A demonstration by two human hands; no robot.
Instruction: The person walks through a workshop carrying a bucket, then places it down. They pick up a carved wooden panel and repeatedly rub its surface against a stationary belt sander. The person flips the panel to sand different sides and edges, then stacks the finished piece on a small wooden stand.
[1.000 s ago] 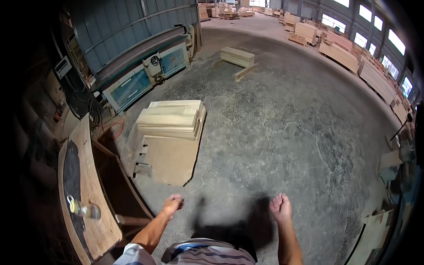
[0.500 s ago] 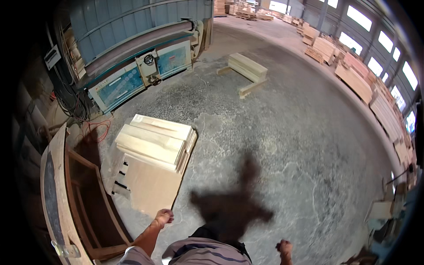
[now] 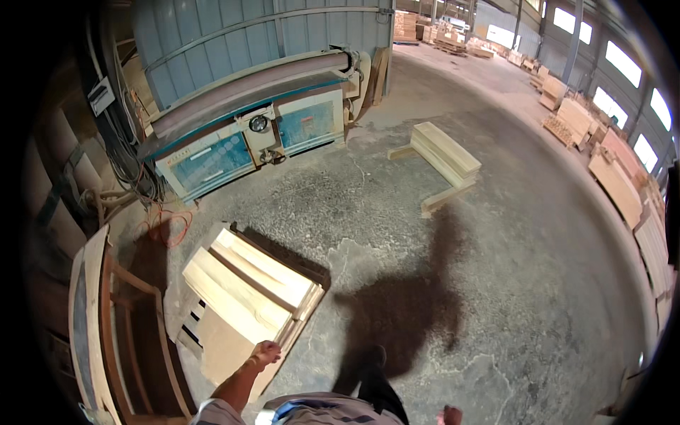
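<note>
My left hand (image 3: 266, 352) is loosely closed with nothing visible in it. It appears over the near edge of a stack of pale wooden boards (image 3: 244, 287), and I cannot tell whether it touches the wood. The boards lie in two rows on a broad brown panel (image 3: 230, 347), which rests on a slatted base at its left. Low at the bottom edge, my right hand (image 3: 449, 415) is partly cut off; its fingers look curled and no object shows in it. Bare floor lies around that hand.
Ahead, more boards (image 3: 446, 156) rest across two wooden bearers. A blue-and-white machine with a long roller (image 3: 258, 131) stands at the far left, with an orange hose (image 3: 170, 230) on the floor nearby. A wooden-framed cart (image 3: 134, 333) stands left; timber piles (image 3: 613, 173) line the right.
My view has shifted left and forward, bringing the board stack nearer below. My left hand now overlaps the stack's near edge. My right hand has dropped toward the bottom edge.
</note>
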